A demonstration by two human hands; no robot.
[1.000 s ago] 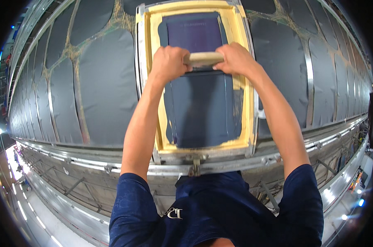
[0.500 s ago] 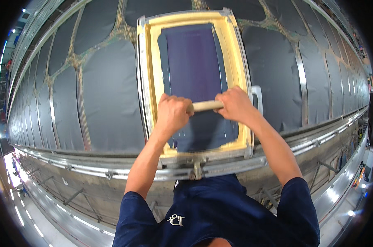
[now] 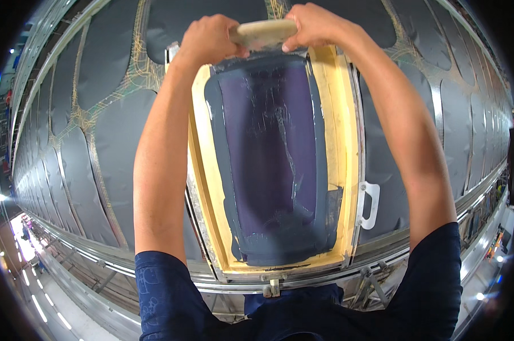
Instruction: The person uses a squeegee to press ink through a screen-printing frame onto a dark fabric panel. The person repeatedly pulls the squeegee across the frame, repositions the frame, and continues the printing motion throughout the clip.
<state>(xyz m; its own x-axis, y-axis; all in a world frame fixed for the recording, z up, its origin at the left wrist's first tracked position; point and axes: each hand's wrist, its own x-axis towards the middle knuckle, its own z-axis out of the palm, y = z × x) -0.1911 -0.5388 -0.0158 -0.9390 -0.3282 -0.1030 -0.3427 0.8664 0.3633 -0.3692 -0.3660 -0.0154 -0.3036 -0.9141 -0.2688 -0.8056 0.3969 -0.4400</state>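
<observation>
My left hand and my right hand both grip a pale wooden-handled squeegee, one at each end, at the far edge of a screen frame. The frame has a metal outer edge and a wide yellow inner border. Its middle is a purple mesh panel edged with smeared blue-grey ink, with thin streaks and a shadow across it. My forearms reach up along both sides of the frame. The far end of the frame is partly hidden by my hands and the squeegee.
Long printing bed of dark grey fabric pieces runs left and right, with tangled yellow-green lines between pieces. A white metal handle sticks out from the frame's right side. Metal rails run along the near edge, above a lower metal structure.
The squeegee, held in both hands, came toward my body half a second ago and is now at the frame's far edge. More of the purple panel shows, and the frame appears larger and lower.
</observation>
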